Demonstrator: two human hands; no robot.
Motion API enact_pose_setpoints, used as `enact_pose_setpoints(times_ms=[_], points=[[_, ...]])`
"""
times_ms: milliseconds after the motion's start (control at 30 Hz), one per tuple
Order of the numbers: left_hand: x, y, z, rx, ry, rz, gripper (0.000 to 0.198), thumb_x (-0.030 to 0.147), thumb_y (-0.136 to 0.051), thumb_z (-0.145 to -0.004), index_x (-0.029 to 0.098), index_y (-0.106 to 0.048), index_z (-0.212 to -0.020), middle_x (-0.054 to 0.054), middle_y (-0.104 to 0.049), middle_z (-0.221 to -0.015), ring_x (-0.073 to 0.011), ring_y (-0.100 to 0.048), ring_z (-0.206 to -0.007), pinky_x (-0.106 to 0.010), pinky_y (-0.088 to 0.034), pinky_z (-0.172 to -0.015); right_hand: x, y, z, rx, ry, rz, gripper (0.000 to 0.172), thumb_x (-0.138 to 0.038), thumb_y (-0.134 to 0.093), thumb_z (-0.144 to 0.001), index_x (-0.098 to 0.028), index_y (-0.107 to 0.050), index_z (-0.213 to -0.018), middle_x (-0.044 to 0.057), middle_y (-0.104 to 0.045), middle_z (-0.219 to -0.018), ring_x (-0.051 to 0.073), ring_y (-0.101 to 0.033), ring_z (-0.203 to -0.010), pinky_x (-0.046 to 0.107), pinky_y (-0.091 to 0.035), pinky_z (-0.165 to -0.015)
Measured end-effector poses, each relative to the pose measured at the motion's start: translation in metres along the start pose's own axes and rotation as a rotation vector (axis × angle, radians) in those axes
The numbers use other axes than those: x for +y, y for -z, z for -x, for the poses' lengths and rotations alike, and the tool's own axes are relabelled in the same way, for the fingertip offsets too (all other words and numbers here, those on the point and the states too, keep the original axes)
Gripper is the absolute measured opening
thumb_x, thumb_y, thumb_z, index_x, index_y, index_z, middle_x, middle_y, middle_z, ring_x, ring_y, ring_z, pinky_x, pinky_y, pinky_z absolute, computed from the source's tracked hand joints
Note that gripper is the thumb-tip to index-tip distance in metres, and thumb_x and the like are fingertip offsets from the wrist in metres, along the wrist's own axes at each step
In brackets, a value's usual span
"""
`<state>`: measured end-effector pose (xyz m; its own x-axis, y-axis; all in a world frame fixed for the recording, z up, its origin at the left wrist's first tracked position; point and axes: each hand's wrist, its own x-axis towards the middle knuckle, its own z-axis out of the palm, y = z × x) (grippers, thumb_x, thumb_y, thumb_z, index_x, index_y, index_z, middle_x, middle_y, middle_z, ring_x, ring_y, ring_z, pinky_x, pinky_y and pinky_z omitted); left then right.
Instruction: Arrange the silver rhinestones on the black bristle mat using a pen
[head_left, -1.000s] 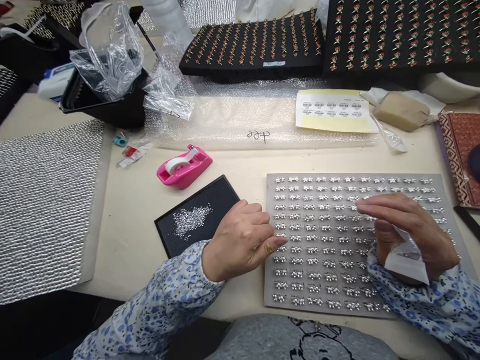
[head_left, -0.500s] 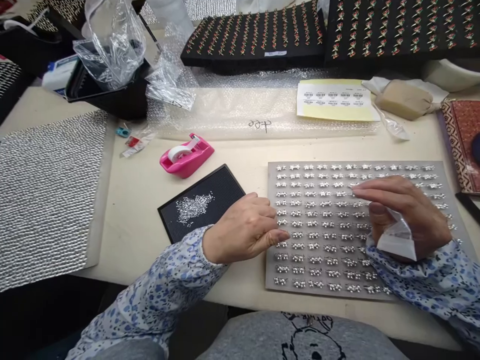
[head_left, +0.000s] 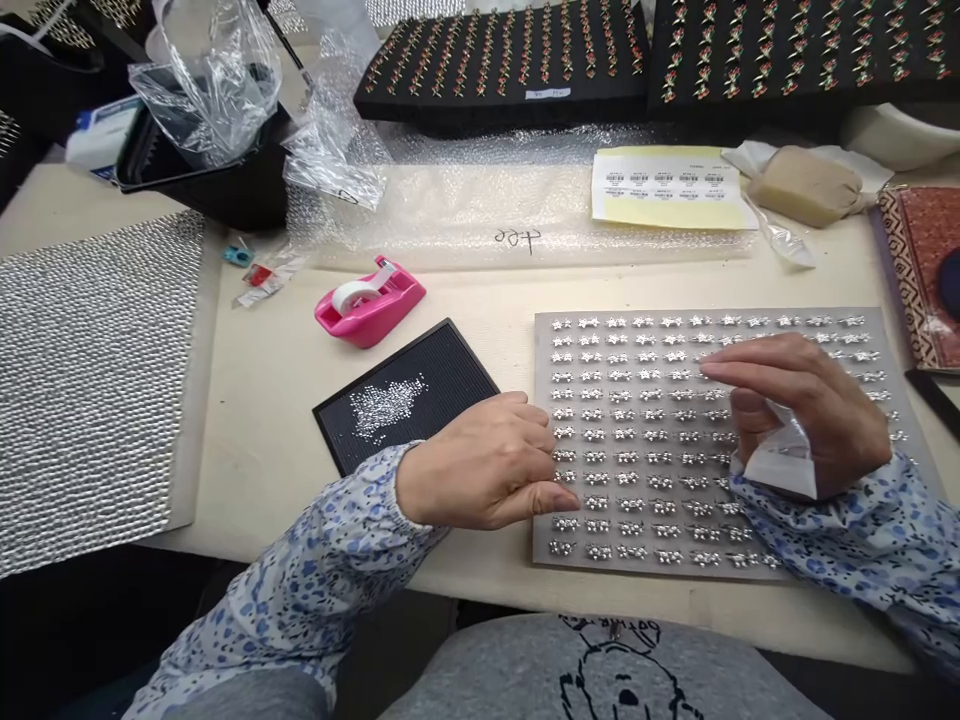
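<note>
A grey board (head_left: 544, 400) carries rows of small silver flower-shaped pieces (head_left: 630, 505). My left hand (head_left: 484, 465) rests at the board's left edge, fingers curled under and thumb pointing right; whatever the fingers may hold is hidden. My right hand (head_left: 814, 405) is over the right part of the board, index and middle fingers stretched toward the upper rows. Its other fingers are curled around a crumpled white slip (head_left: 784, 465), paper or plastic. Close by the left hand lies a black ridged tray (head_left: 457, 375) with a heap of tiny shiny stones (head_left: 386, 405).
A pink tape dispenser (head_left: 382, 315) stands behind the tray. Bubble wrap (head_left: 442, 215), a label sheet (head_left: 671, 200) and a tan block (head_left: 806, 185) lie farther back. Black pads of red-green pieces (head_left: 517, 95) line the rear. A black bin (head_left: 247, 200) and silver textured sheet (head_left: 97, 390) are leftward.
The whole view has shifted slightly, so the table items sit a little higher. Against the board, my left hand is slightly nearer to me. My right hand keeps nearly the same pose.
</note>
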<state>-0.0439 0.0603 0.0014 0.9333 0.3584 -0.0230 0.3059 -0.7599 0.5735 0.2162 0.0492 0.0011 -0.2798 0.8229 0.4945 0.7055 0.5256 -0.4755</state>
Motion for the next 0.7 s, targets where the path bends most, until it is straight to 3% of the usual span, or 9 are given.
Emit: enact_pose_setpoints(times_ms=[100,233,567,700], points=[[0.001,-0.001,0.0,-0.029,-0.038,0.051,0.057,0.044,-0.021,-0.096,0.017,-0.059,-0.061,-0.005,-0.055,-0.059,-0.0195,-0.047,-0.061,-0.034,-0.036,-0.063,0.001,-0.002,0.001,0.051,0.191,0.006,0.046,-0.002,-0.049,-0.076,-0.028,-0.055,-0.113,0.007,-0.064,-0.089,0.019,-0.061,-0.078,0.038,-0.051,-0.066],[0.004,0.0,0.0,-0.039,-0.064,0.124,0.057,0.043,-0.021,-0.096,0.017,-0.061,-0.064,-0.005,-0.055,-0.058,-0.0198,-0.048,-0.061,-0.033,-0.036,-0.062,0.004,-0.003,0.002,0.091,0.241,0.001,0.034,-0.003,-0.049,-0.077,-0.018,-0.06,-0.105,0.009,-0.063,-0.087,0.019,-0.062,-0.078,0.036,-0.052,-0.065],[0.01,0.0,0.0,-0.168,-0.09,0.201,0.056,0.044,-0.022,-0.095,0.017,-0.061,-0.066,-0.007,-0.059,-0.061,-0.0215,-0.054,-0.064,-0.035,-0.038,-0.066,0.001,0.001,0.005,0.08,0.196,-0.03,0.031,-0.006,-0.046,-0.081,-0.023,-0.057,-0.105,0.006,-0.063,-0.087,0.019,-0.062,-0.081,0.035,-0.053,-0.07],[0.017,-0.003,0.003,-0.265,-0.078,0.178,0.055,0.045,-0.024,-0.094,0.018,-0.056,-0.059,-0.005,-0.058,-0.056,-0.0202,-0.054,-0.055,-0.033,-0.038,-0.057,0.002,-0.001,0.008,0.138,0.194,-0.082,0.037,-0.006,-0.046,-0.081,-0.027,-0.055,-0.111,0.005,-0.063,-0.087,0.018,-0.062,-0.08,0.034,-0.053,-0.067]])
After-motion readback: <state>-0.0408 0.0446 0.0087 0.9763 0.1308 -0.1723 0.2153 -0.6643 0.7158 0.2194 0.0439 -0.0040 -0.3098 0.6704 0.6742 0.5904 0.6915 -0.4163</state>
